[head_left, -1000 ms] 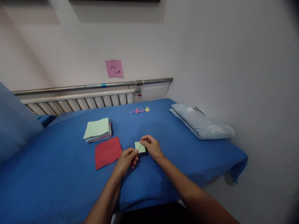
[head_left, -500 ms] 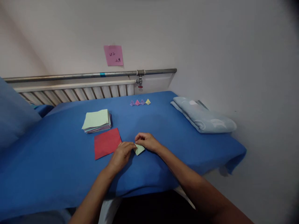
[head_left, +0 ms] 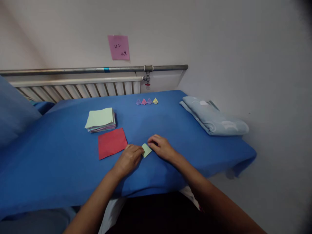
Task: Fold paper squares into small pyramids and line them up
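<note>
From my end, the green paper [head_left: 147, 151] lies on the blue cloth [head_left: 161, 120], between the hands. The left hand [head_left: 129, 158] has its fingers together over the paper's left corner; its thumb is hidden, so I can't tell if it pinches. The right hand [head_left: 162, 148] curls at the upper right edge, contact unclear to me. The left frame edge cuts off a blue fabric [head_left: 14, 113].
</note>
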### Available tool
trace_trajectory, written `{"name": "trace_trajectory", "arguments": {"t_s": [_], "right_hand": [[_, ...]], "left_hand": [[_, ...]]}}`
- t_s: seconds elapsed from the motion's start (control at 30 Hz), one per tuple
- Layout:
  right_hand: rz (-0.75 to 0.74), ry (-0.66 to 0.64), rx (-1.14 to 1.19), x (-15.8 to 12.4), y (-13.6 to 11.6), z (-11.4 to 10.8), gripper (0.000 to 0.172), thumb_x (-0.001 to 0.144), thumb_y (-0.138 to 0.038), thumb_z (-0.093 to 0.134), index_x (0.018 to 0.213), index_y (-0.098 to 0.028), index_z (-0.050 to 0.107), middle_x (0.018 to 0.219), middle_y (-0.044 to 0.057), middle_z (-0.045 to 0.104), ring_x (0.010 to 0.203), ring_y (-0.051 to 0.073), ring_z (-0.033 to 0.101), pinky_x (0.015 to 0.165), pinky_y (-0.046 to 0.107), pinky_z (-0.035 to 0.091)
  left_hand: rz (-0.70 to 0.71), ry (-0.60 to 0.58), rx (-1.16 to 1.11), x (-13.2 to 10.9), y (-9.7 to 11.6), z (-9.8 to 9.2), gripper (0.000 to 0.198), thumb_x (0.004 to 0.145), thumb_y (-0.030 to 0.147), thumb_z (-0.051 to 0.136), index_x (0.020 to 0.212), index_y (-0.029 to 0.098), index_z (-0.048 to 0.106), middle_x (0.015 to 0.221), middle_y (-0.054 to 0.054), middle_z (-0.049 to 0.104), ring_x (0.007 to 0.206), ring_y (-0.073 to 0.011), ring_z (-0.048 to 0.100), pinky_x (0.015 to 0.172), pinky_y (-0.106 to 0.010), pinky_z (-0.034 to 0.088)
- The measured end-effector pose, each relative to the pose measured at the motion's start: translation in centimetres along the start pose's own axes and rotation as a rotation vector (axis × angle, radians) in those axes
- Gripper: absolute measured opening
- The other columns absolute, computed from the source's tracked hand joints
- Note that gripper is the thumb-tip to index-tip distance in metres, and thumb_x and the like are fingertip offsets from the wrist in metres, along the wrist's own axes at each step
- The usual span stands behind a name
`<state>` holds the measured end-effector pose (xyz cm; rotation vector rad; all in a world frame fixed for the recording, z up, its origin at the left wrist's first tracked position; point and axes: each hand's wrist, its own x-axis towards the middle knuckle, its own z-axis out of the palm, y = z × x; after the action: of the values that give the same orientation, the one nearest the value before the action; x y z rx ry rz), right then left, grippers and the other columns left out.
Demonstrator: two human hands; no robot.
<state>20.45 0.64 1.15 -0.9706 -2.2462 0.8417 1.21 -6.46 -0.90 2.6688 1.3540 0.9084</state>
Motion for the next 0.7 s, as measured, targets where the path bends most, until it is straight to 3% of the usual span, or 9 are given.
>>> {"name": "trace_trajectory", "arguments": {"t_s": [0.17,0.4,0.7], "right_hand": [[-0.21,0.007,-0.162,-2.9,0.3,0.6,0.016,0.081,-0.01,0.059,0.093,-0.019,0.062,0.097,0.005,0.066,0.091,0.018,0.057,0.085,0.033,0.04],[-0.226,0.006,-0.241,-2.8,0.2,0.9,0.014,0.083,-0.017,0.062,0.097,-0.018,0.063,0.1,0.006,0.067,0.09,0.019,0.057,0.084,0.034,0.041],[-0.239,0.006,-0.274,-3.0,0.4,0.9,0.013,0.087,-0.019,0.06,0.099,-0.017,0.064,0.102,0.007,0.067,0.091,0.019,0.057,0.085,0.035,0.042]], "left_hand": [[-0.031,-0.026,0.027,0.1,0.0,-0.4,0.021,0.089,0.012,0.049,0.102,0.019,0.064,0.104,-0.008,0.07,0.088,-0.0191,0.063,0.085,-0.038,0.047],[-0.048,-0.047,-0.007,0.3,0.0,-0.9,0.023,0.085,0.018,0.054,0.106,0.02,0.063,0.109,-0.008,0.069,0.097,-0.0214,0.062,0.093,-0.042,0.043],[-0.041,-0.084,-0.034,0.5,-0.3,-0.9,0.02,0.086,0.022,0.057,0.104,0.019,0.064,0.109,-0.01,0.069,0.094,-0.022,0.063,0.087,-0.04,0.045]]}}
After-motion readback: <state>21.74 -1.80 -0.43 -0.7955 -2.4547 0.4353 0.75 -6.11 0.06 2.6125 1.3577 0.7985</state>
